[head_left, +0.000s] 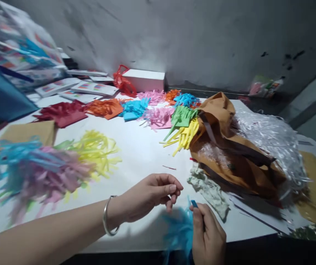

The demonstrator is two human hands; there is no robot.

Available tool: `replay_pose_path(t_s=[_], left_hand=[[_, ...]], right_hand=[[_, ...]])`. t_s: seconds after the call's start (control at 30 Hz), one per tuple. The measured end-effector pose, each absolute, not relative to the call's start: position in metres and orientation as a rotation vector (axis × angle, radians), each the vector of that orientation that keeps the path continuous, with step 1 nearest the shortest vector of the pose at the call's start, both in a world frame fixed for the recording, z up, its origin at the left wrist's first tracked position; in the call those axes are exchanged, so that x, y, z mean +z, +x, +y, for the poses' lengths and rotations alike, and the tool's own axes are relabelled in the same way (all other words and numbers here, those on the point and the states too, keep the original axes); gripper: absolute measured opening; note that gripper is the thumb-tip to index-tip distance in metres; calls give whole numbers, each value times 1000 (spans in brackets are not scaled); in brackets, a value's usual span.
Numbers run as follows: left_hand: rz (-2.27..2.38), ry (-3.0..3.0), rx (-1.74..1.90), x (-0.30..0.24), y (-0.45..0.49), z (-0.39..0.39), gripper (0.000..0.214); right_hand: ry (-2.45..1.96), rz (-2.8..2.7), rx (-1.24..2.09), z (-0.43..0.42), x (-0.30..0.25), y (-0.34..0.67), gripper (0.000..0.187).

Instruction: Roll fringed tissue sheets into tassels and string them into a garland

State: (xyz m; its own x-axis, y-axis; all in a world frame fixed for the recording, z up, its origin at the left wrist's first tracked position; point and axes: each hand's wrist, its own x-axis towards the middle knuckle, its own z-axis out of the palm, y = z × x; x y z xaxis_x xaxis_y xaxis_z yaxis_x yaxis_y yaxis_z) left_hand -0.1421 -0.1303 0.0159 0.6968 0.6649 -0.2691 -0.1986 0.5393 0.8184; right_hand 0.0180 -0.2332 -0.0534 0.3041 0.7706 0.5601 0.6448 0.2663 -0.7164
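My right hand (209, 233), at the bottom of the view, pinches the folded top end of a blue paper tassel (178, 230). The cut strips of the tassel hang down to the left, smeared by motion. Just above and left of it is my left hand (158, 191), a silver bangle on its wrist. Its fingers are curled, the thumb close to the index finger, and nothing shows between them. Both hands are over the front of the white table (135, 154). A crumpled pale green cloth (209, 189) lies right of my hands.
Blurred blue, pink and yellow fringes (55, 165) lie at left near a brown paper piece (29, 132). More coloured fringes (160, 117) line the back, before a white box (145, 79). At right sit a brown fabric bag (229, 154) and silvery shredded strips (270, 143).
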Motion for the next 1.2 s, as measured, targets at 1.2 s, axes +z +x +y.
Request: replay_pose_path(t_s=[1.2], left_hand=[[774,1875,1106,-7,-247,-201,21]], right_hand=[[-1198,-1895,359,-240,-16,-78,20]])
